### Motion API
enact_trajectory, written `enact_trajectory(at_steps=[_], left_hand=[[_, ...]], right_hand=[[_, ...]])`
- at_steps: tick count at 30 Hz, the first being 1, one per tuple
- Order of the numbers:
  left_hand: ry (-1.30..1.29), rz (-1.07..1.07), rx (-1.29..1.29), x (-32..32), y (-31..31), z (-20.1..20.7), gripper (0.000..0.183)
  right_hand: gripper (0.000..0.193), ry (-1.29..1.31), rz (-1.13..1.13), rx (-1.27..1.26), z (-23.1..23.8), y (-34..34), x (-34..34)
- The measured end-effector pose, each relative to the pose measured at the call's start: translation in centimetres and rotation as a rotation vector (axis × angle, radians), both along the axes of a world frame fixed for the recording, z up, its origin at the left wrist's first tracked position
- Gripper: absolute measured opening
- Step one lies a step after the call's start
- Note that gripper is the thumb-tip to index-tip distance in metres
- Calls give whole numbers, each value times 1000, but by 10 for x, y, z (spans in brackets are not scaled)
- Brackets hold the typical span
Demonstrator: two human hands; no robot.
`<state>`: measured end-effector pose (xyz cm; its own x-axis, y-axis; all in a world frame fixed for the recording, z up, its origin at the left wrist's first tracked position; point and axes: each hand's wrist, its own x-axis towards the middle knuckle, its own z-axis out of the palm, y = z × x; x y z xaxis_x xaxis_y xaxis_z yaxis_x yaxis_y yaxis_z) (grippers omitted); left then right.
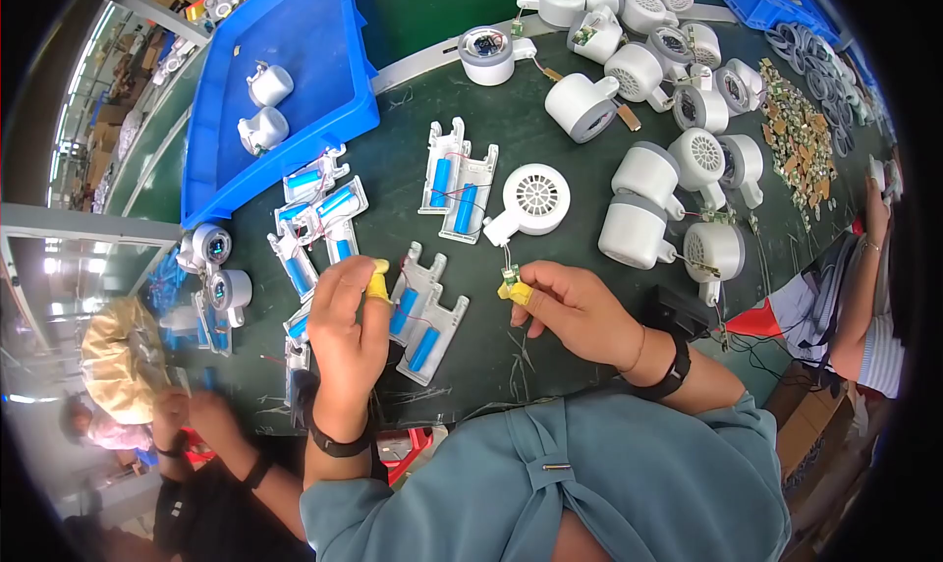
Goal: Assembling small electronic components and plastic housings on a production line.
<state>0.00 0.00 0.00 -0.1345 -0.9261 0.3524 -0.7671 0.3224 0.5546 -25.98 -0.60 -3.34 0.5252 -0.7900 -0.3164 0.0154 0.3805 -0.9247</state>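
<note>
My right hand (pixel 589 316), yellow wrap on its digits, pinches a small green circuit board (pixel 510 275). Thin wires run from the board up to a white round fan head (pixel 536 200) with a slotted grille, lying on the table. My left hand (pixel 349 316) is raised, its yellow-wrapped thumb and forefinger brought together; anything between them is too small to make out. Just right of it lie white handle shells (pixel 428 311) with blue battery cells and red wires. Another pair of handle shells (pixel 459 181) lies farther up, left of the fan head.
More shells with batteries (pixel 324 208) pile up at left. A blue tray (pixel 285 31) holds two white heads. Several fan heads (pixel 638 174) crowd the right, beside small boards (pixel 798 135) and grey rings (pixel 815 71). Co-workers' arms (pixel 231 434) show at both sides.
</note>
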Motion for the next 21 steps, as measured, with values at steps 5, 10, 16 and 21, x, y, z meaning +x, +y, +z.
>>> enact_trajectory(at_steps=[5,10,16,21], left_hand=[[-55,46,-76,-5,-1,0,28],[76,92,173,6,-9,-4,30],[506,56,369,11,-25,-19,21],[1065,-141,99,24,-25,-2,18]], right_hand=[[20,-19,-22,-4,0,-2,1],[20,7,4,-25,1,-1,1],[19,12,0,-23,1,-1,0],[20,-26,-15,-3,-1,0,2]])
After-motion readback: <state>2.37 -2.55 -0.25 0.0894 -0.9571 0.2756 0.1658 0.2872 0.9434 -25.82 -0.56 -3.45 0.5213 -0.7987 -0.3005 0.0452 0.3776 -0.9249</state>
